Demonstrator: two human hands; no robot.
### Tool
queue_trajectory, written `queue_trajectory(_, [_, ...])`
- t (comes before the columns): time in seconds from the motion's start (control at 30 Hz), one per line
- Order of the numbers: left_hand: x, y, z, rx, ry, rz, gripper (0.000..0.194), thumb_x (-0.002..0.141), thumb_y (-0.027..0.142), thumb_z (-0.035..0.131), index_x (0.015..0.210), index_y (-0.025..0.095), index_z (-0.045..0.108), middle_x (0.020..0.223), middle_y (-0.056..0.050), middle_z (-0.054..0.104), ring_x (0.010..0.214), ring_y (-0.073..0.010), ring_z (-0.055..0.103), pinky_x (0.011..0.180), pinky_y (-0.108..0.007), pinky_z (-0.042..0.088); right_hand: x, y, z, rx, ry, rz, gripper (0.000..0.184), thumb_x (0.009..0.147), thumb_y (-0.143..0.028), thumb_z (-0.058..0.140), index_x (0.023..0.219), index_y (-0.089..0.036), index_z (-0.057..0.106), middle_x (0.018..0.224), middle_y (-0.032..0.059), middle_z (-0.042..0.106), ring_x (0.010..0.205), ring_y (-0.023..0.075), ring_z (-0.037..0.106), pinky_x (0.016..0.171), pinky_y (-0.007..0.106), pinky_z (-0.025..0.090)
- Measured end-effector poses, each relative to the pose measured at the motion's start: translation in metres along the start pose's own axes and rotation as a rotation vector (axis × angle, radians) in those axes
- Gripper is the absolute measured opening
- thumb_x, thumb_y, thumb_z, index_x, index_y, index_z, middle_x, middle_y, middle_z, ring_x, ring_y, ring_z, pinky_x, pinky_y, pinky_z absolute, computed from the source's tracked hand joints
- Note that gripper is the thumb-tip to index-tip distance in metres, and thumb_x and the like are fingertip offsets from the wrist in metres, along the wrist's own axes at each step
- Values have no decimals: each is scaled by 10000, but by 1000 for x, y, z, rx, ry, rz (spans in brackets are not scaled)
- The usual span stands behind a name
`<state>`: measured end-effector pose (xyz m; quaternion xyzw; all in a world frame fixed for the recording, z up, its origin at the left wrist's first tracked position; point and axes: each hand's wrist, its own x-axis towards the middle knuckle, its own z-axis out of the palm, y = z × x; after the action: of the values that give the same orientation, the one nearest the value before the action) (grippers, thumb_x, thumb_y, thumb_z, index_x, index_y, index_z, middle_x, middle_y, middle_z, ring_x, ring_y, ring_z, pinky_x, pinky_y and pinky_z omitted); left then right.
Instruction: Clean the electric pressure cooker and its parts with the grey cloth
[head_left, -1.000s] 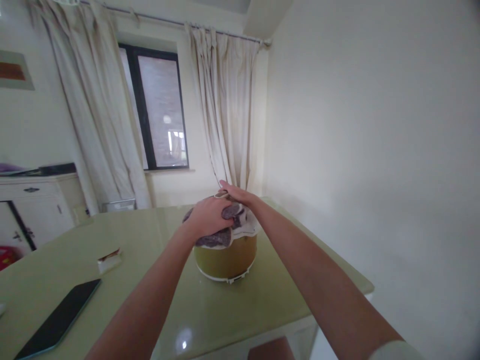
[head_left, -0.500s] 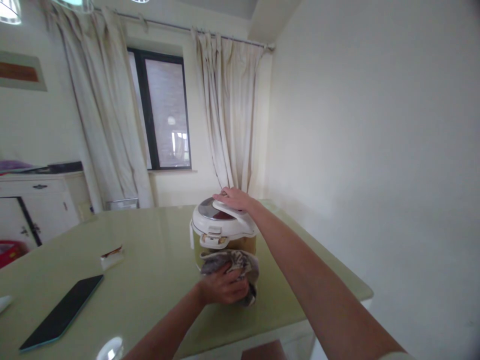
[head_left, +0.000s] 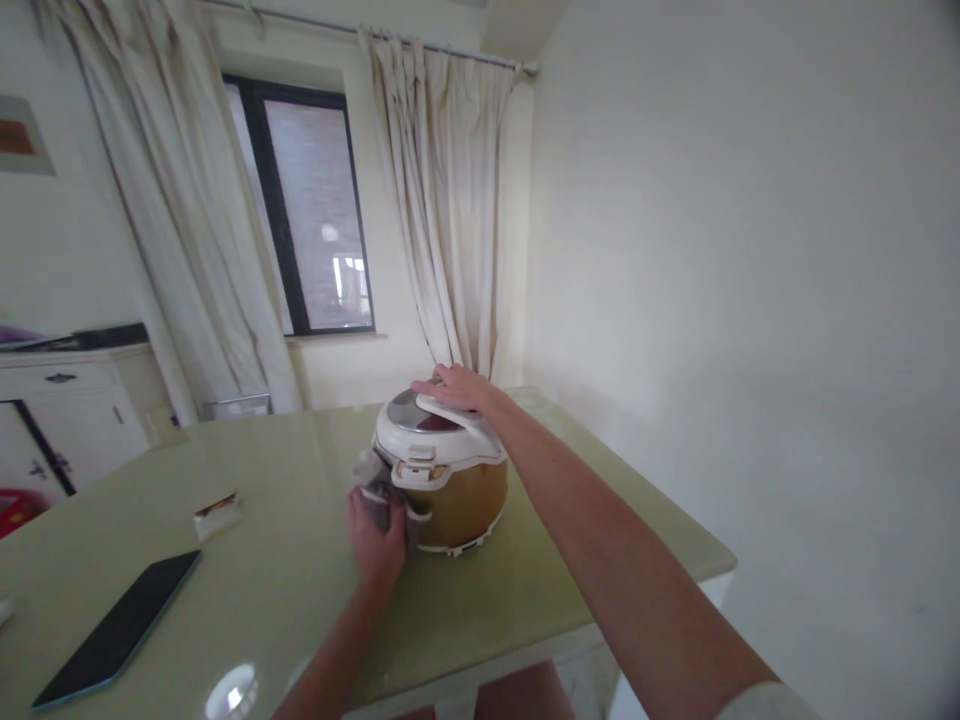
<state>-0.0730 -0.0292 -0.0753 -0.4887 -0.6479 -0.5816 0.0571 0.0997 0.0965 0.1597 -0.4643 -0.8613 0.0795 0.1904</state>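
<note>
A rice cooker (head_left: 466, 505) with a white lid and a gold-coloured body stands upright on the green table (head_left: 300, 590). My left hand (head_left: 377, 540) is closed on a bunched grey patterned cloth (head_left: 377, 503) and presses it against the cooker's lower left side. On top of the lid rests my right hand (head_left: 457, 388), its fingers stretched out over the handle (head_left: 446, 408). Part of the cloth is hidden behind my left hand's fingers.
A dark tablet or large phone (head_left: 116, 630) lies on the table at the left. Beyond it is a small white packet (head_left: 216, 515). The table's right edge runs close to a bare wall (head_left: 712, 300). Curtains (head_left: 450, 210) hang beside the window (head_left: 319, 210) behind.
My left hand has wiped the cloth from the lid's top down to the cooker's front, then round to its left side. My right hand has stayed on the lid.
</note>
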Motion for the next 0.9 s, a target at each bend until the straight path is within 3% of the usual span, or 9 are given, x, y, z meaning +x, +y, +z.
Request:
queue_trajectory(0.07, [-24, 2, 0, 149, -30, 196, 467, 946, 526, 575, 1281, 208, 635, 1393, -216, 608, 1340, -420, 578, 1118, -610, 487, -1, -1, -1, 0, -5, 11, 876, 895, -931, 370, 1340, -221, 627, 1401, 188, 652, 1276, 365, 620, 1043, 453, 482])
queue_trajectory(0.13, [-50, 4, 1, 309, -144, 430, 366, 929, 474, 635, 1209, 256, 724, 1419, -203, 636, 1319, -458, 594, 1128, -671, 456, -3, -3, -3, -12, -3, 18, 878, 889, -936, 373, 1334, -225, 633, 1397, 187, 656, 1268, 364, 626, 1038, 446, 485])
queue_trajectory(0.23, [-74, 18, 8, 441, -354, 775, 385, 960, 250, 607, 1299, 375, 740, 1387, -113, 714, 1239, -410, 670, 1121, -659, 475, -7, -5, -5, -34, 5, 8, 898, 887, -938, 372, 1348, -210, 625, 1392, 205, 653, 1259, 377, 628, 1034, 462, 485])
queue_trajectory(0.33, [-69, 53, 21, 446, -430, 1051, 537, 971, 98, 532, 1394, 392, 683, 1446, -40, 695, 1270, -306, 675, 1122, -507, 534, -9, -5, -5, -38, 5, -1, 913, 886, -938, 380, 1367, -198, 612, 1406, 219, 637, 1266, 384, 623, 1044, 476, 481])
queue_trajectory(0.43, [-48, 95, 30, 436, -418, 1246, 447, 1014, 133, 487, 1351, 321, 713, 1401, -48, 722, 1254, -264, 681, 1067, -431, 575, -8, -2, -4, -30, 0, -13, 900, 891, -931, 391, 1395, -216, 601, 1417, 205, 634, 1274, 363, 623, 1055, 454, 478])
queue_trajectory(0.57, [-26, 123, 22, 437, -432, 1255, 362, 1020, 172, 510, 1244, 305, 761, 1311, -75, 762, 1160, -269, 711, 1050, -452, 567, -4, 5, 0, 2, 9, -38, 821, 912, -907, 410, 1358, -254, 631, 1378, 158, 670, 1253, 335, 638, 1048, 423, 478])
queue_trajectory(0.8, [-32, 90, -15, 481, -146, 1097, 405, 945, 166, 637, 1310, 320, 722, 1342, -76, 749, 1108, -277, 723, 973, -466, 545, -4, 6, -1, 26, 8, -8, 806, 897, -914, 428, 1321, -268, 657, 1333, 128, 697, 1204, 340, 660, 983, 404, 507])
queue_trajectory(0.9, [-33, 96, -27, 495, -123, 981, 428, 936, 195, 637, 1338, 325, 706, 1377, -84, 730, 1138, -312, 703, 965, -490, 529, -4, 7, -1, 36, 13, -15, 762, 894, -895, 473, 1306, -285, 669, 1290, 113, 718, 1175, 346, 674, 947, 394, 524])
